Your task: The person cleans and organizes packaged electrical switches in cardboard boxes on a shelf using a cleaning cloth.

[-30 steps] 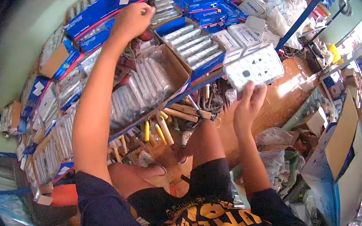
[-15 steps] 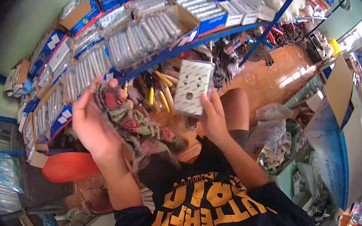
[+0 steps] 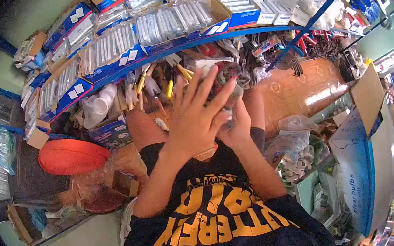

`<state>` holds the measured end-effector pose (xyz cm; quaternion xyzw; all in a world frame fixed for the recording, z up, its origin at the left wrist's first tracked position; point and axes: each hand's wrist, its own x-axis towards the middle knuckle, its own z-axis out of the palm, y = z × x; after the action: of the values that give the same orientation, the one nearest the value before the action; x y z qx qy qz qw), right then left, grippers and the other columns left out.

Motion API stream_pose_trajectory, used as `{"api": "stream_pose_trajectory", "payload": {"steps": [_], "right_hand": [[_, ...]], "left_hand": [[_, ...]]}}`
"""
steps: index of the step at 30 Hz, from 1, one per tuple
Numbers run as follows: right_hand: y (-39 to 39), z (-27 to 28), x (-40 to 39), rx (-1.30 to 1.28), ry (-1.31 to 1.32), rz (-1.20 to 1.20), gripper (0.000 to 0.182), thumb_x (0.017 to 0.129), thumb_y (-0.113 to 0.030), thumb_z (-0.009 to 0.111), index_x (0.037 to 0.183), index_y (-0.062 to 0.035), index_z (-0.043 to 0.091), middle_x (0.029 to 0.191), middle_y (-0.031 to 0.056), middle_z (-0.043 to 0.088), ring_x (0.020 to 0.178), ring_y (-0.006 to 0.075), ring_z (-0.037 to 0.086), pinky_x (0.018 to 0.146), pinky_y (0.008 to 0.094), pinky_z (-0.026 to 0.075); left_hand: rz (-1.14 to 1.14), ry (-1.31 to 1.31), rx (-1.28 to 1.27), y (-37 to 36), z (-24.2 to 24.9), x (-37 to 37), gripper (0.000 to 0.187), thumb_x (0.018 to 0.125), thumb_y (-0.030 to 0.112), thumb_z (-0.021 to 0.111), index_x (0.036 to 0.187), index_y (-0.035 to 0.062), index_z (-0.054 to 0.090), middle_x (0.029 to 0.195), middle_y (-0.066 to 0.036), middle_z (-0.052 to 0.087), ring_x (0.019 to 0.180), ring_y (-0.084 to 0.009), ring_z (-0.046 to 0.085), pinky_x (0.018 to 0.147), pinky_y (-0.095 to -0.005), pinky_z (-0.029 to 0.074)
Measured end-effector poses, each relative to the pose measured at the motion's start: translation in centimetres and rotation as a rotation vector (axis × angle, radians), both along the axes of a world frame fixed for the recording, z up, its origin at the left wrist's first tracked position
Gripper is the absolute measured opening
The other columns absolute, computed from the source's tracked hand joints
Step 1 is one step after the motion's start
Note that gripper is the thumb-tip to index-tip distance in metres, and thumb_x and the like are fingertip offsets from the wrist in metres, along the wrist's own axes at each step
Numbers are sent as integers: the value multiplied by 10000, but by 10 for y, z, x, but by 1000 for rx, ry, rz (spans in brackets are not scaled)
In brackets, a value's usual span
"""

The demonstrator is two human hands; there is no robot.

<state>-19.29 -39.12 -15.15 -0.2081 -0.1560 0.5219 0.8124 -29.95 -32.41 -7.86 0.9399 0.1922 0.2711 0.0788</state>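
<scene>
My left hand [image 3: 191, 118] reaches across with fingers spread and blurred by motion. Under its fingers is a dark, multicoloured patterned cloth [image 3: 224, 73], bunched against the item in my right hand. My right hand [image 3: 237, 125] grips a flat, white packaged plate [image 3: 206, 63], with the thumb along its near side. Most of the plate is hidden behind my left hand and the cloth; its far white edge shows. Both hands are close together above my lap.
A blue-edged shelf [image 3: 168, 43] ahead carries boxes of plastic-wrapped flat items [image 3: 173, 21]. Yellow-handled tools [image 3: 141, 83] lie beneath it. A red stool [image 3: 72, 155] stands left; a plastic bag [image 3: 288, 137] and a large "clear bulbs" carton [image 3: 353, 173] are on the right.
My left hand has moved right with the cloth, from beside the plate to over it. The plate was in plain view before and is now mostly covered. The view has shifted slightly.
</scene>
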Motion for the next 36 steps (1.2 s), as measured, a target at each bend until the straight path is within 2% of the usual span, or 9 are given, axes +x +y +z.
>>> {"api": "stream_pose_trajectory", "payload": {"steps": [9, 10, 17, 23, 26, 29, 31, 33, 36], "right_hand": [[29, 5, -3, -85, 31, 106, 647, 964, -582, 266, 1404, -119, 370, 1377, 89, 463, 1261, 267, 456, 1031, 435, 392], [37, -4, -2, 297, 453, 365, 740, 927, -664, 247, 1461, -153, 280, 1410, 79, 425, 1275, 284, 439, 1048, 440, 369], [55, -2, -3, -86, 162, 272, 708, 954, -631, 187, 1511, -199, 128, 1442, 75, 376, 1306, 268, 403, 1063, 406, 351], [44, -12, -10, -76, 227, 209, 597, 1010, -483, 214, 1462, -96, 264, 1424, 77, 399, 1280, 237, 429, 1062, 398, 354], [21, -11, -9, -288, -112, -24, 481, 1003, -328, 295, 1404, -71, 362, 1417, 105, 416, 1288, 263, 428, 1081, 407, 343], [22, -49, 13, -136, 75, -38, 476, 1001, -312, 309, 1399, -56, 359, 1417, 117, 413, 1284, 273, 431, 1079, 408, 346], [18, -23, 22, -210, -99, -53, 481, 1018, -332, 292, 1400, -45, 346, 1407, 122, 421, 1278, 269, 438, 1070, 402, 357], [21, -41, 38, -102, 190, 195, 520, 1027, -400, 265, 1409, -51, 325, 1391, 121, 433, 1273, 260, 441, 1063, 397, 363], [34, -22, 45, -87, 206, 165, 586, 1016, -477, 245, 1428, -64, 296, 1381, 115, 440, 1277, 247, 434, 1067, 394, 352]], "left_hand": [[27, 50, -47, 23, -25, -12, 465, 885, 305, 538, 1348, 266, 512, 1490, -97, 343, 1368, -325, 309, 1117, -550, 183], [63, 66, -1, 33, -16, -11, 464, 895, 306, 521, 1358, 270, 503, 1488, -107, 348, 1366, -327, 319, 1114, -545, 192], [88, -32, 22, 68, -7, -1, 456, 936, 357, 439, 1384, 274, 474, 1507, -154, 299, 1376, -367, 293, 1105, -572, 183], [64, -45, -27, 41, -33, -10, 468, 940, 373, 443, 1376, 209, 479, 1492, -177, 313, 1375, -369, 296, 1097, -563, 193], [-140, -54, -157, 20, -47, -1, 555, 882, 311, 546, 1406, 177, 424, 1488, -187, 310, 1377, -342, 302, 1095, -523, 238], [-164, 0, -139, 21, -39, 21, 582, 860, 287, 574, 1406, 157, 420, 1494, -184, 296, 1379, -343, 297, 1091, -517, 256], [-139, 22, -132, 30, -29, 39, 594, 856, 265, 580, 1409, 133, 412, 1498, -184, 288, 1381, -345, 292, 1094, -517, 252], [-48, -17, -102, 42, -20, 57, 598, 856, 240, 576, 1419, 132, 402, 1498, -192, 283, 1379, -356, 289, 1102, -516, 236], [60, -91, -79, 48, -16, 78, 623, 862, 220, 557, 1433, 75, 356, 1496, -203, 280, 1375, -382, 282, 1107, -530, 212]]}}
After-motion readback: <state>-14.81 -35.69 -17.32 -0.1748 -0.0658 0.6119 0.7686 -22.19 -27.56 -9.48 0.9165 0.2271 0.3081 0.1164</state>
